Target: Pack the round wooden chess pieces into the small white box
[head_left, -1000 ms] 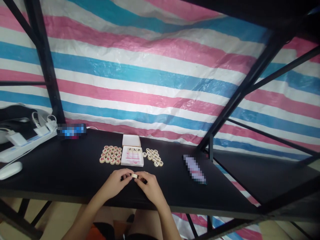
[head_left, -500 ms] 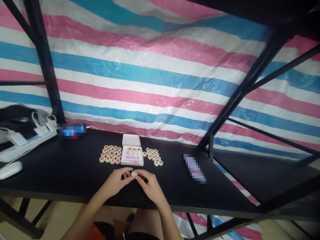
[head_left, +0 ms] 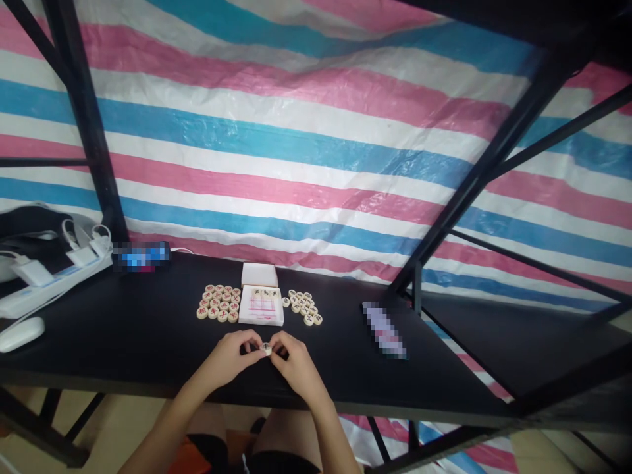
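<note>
Between my two hands, a round white piece with a black character (head_left: 266,349) is held near the table's front. My left hand (head_left: 237,354) pinches its left side, and the fingertips of my right hand (head_left: 290,357) close on its right side. Just beyond them lies an open white box (head_left: 261,316) with three black-marked pieces along its back edge and pink lines inside. Its lid (head_left: 259,274) lies behind it. Rows of red-marked pieces (head_left: 218,304) stand left of the box, and a loose group of black-marked pieces (head_left: 303,306) lies on the right.
On the black table (head_left: 148,329), a power strip (head_left: 54,283) with plugs and a white mouse (head_left: 21,334) lie at the left. A blurred device (head_left: 141,256) is at the back left, a blurred item (head_left: 384,330) at the right. Black frame bars (head_left: 464,191) rise at the sides.
The piece between my hands has turned, so its black character now shows where it looked plain before. My fingers have shifted slightly around it.
</note>
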Tool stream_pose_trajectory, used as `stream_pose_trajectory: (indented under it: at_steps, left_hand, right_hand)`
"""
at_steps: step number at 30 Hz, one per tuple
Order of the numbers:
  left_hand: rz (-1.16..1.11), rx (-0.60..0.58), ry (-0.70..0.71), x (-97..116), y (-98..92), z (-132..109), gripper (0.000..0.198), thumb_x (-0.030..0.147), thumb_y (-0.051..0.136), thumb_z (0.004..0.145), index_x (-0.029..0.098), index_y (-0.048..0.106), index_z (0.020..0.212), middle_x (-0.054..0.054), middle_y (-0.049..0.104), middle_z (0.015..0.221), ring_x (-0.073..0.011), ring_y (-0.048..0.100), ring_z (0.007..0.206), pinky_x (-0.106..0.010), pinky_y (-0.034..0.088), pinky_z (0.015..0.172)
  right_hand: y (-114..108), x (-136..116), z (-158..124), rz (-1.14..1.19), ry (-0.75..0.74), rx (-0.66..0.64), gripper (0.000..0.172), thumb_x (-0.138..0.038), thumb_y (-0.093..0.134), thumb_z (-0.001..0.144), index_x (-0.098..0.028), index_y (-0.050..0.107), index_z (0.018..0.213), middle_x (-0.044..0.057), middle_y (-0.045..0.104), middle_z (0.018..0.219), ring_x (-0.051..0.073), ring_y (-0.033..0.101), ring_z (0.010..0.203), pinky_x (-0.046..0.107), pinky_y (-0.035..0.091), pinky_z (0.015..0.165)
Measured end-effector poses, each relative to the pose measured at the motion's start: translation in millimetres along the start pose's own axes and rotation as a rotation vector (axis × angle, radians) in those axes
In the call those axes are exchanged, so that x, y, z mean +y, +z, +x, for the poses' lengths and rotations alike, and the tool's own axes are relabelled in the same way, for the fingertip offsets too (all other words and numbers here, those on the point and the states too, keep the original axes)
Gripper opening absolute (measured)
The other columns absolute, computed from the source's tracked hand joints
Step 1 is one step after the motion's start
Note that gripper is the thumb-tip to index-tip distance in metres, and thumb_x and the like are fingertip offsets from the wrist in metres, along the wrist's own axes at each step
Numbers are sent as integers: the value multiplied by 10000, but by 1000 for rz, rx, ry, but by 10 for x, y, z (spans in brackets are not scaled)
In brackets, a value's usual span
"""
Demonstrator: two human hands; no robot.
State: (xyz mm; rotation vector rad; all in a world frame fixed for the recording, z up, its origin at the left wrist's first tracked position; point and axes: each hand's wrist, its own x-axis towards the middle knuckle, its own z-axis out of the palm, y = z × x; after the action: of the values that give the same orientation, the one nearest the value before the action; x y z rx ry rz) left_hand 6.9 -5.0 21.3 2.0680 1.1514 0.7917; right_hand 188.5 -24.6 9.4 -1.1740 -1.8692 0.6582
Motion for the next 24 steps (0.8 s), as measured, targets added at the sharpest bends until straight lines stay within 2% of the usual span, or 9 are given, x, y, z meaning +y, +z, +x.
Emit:
stream_pose_trajectory:
  at_steps: [3,8,11,15,19,22,24]
  left_hand:
    - [16,7,-4,-32,12,12,151,315,600,774,197,678,827,7,686,762,-152,586,695,-230,414,629]
    - [-5,38,27,-78,44,7,321,230,590,756,188,645,1069,-24,698,892,-144,588,684,-237,450,639]
    - [85,84,112,-70,57,-23,244,224,562,786,209,677,1000,-20,679,841,-145,587,688,-240,459,655]
    - [230,213,175,-51,-15,27,224,203,559,801,225,673,993,-37,683,946,-188,613,855,-290,466,794]
    - [423,286,117,-59,-255,331,178,219,545,830,200,668,957,-50,687,938,-215,603,917,-319,448,835]
    - [709,171,67,-92,-424,660,193,249,520,857,217,669,975,-40,698,912,-217,599,897,-318,428,815]
    - [770,138,52,-130,-468,847,184,232,525,848,207,681,941,-57,703,888,-232,595,877,-323,419,772]
  right_hand:
    - [2,9,-3,-2,0,11,116,-94,521,753,-197,567,781,-12,592,763,131,577,712,233,437,669]
    - [5,17,-10,-25,-14,11,81,-128,564,761,-203,576,789,-7,604,791,137,574,736,238,441,670]
    - [12,38,-7,-41,-8,36,132,-116,548,759,-208,590,844,1,613,824,143,575,748,242,445,660]
    - [21,77,4,-79,56,132,169,-118,524,770,-204,593,898,23,615,846,159,580,756,260,460,660]
    - [15,72,8,-108,51,154,182,-149,506,810,-202,597,959,40,599,895,165,584,776,271,471,683]
    - [8,59,9,-114,40,145,188,-156,495,828,-200,598,978,46,588,936,160,588,779,271,476,693]
    - [6,58,10,-114,45,141,172,-163,492,837,-199,603,964,43,593,927,159,593,775,270,476,696]
